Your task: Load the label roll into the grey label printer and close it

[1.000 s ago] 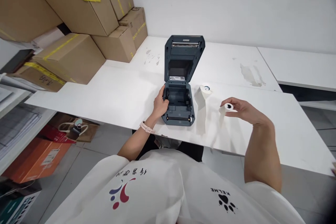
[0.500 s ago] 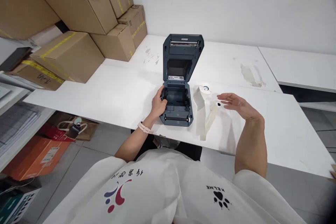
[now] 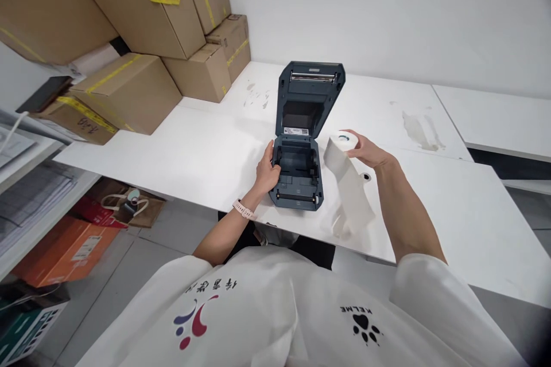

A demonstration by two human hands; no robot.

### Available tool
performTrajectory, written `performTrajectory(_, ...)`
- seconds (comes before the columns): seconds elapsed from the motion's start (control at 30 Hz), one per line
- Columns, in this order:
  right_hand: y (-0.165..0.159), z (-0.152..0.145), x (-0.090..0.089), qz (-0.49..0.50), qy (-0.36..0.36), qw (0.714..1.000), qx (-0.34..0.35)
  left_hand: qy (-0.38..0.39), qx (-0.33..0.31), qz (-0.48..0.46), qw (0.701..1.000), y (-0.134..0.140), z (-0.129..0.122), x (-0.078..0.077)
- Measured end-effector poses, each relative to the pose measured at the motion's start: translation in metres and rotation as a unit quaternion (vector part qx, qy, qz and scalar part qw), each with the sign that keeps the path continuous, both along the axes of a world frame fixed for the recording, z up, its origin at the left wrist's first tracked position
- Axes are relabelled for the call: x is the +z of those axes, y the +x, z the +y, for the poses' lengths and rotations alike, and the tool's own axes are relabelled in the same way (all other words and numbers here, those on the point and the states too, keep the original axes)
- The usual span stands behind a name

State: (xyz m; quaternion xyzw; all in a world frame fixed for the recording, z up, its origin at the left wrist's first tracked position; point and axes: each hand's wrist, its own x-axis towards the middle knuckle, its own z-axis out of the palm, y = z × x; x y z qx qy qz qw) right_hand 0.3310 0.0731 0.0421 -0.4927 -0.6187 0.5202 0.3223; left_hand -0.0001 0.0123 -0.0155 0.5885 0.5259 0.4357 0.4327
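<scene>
Printer (image 3: 297, 188), dark blue-grey, one piece: stands on the worktop in front of the person, lid (image 3: 312, 97) raised and leaning back toward the wall (image 3: 387, 17), inner bay exposed.

Left hand (image 3: 267, 174): gripping the printer's left edge, thumb over the rim, fingers along the outer side; pale wristband (image 3: 243, 209) worn at the wrist.

Larger paper roll (image 3: 344, 142), white, with a blue-green ring at the core: just to the right of the printer, apart from it. Whether its underside touches the worktop cannot be told.

Right hand (image 3: 367, 149): closed on the larger paper roll from its right side, thumb on the near side, fingers round the far side.

Loose strip (image 3: 355, 198), white: runs from the larger paper roll toward the near edge of the worktop.

Smaller paper roll (image 3: 366, 178), dark at the core: near the right forearm, partly behind the loose strip, held by neither hand.

Step in hand, as judged: handling the larger paper roll while steadying the printer. Next move, as judged, calls for a firm hold on the windings and care that the loose strip does not snag.

Worktop (image 3: 206, 149), white, marked with grey patches. Cardboard boxes (image 3: 140, 14), yellow-taped: stacked at the far left.
</scene>
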Motion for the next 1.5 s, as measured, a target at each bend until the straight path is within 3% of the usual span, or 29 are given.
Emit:
performTrajectory(0.1,-0.029,-0.010,0.034,0.002,0.065,0.996,0.062,-0.018,0.008,-0.007,1.000,0.001,-0.001,0.004)
performTrajectory(0.17,-0.060,-0.016,0.059,-0.096,0.102,0.981,0.137,-0.021,0.010,-0.012,1.000,0.002,-0.002,0.007)
performTrajectory(0.27,-0.114,-0.020,0.080,-0.308,0.144,0.911,0.234,-0.028,0.013,-0.010,0.999,0.002,-0.002,0.008)
performTrajectory(0.4,-0.164,-0.015,0.074,-0.498,0.149,0.808,0.278,-0.027,0.015,-0.013,0.999,0.002,-0.001,0.005)
performTrajectory(0.5,-0.176,-0.008,0.060,-0.539,0.131,0.784,0.280,-0.024,0.017,-0.020,0.999,0.002,0.000,0.003)
performTrajectory(0.67,-0.163,-0.026,0.042,-0.501,0.165,0.818,0.229,-0.023,0.019,-0.026,0.999,0.002,-0.002,0.004)
performTrajectory(0.83,-0.141,-0.113,0.020,-0.412,0.255,0.869,0.104,-0.009,0.021,-0.035,0.999,0.003,-0.003,0.003)
performTrajectory(0.93,-0.145,-0.160,-0.002,-0.409,0.264,0.870,0.080,-0.005,0.023,-0.047,0.999,0.003,-0.003,0.001)
performTrajectory(1.0,-0.155,-0.176,-0.013,-0.425,0.270,0.862,0.058,-0.008,0.021,-0.056,0.998,0.003,-0.003,0.001)
performTrajectory(1.13,-0.171,-0.181,-0.020,-0.437,0.277,0.855,0.027,-0.020,0.022,-0.070,0.997,0.003,-0.002,0.003)
performTrajectory(1.3,-0.169,-0.181,-0.018,-0.425,0.269,0.863,0.043,-0.025,0.015,-0.074,0.997,0.004,-0.001,0.008)
performTrajectory(1.4,-0.156,-0.184,-0.015,-0.378,0.257,0.888,0.054,-0.048,-0.003,-0.085,0.995,0.002,-0.017,0.011)
performTrajectory(1.5,-0.133,-0.172,0.001,-0.256,0.242,0.935,0.051,-0.083,-0.034,-0.081,0.993,0.000,-0.050,0.012)
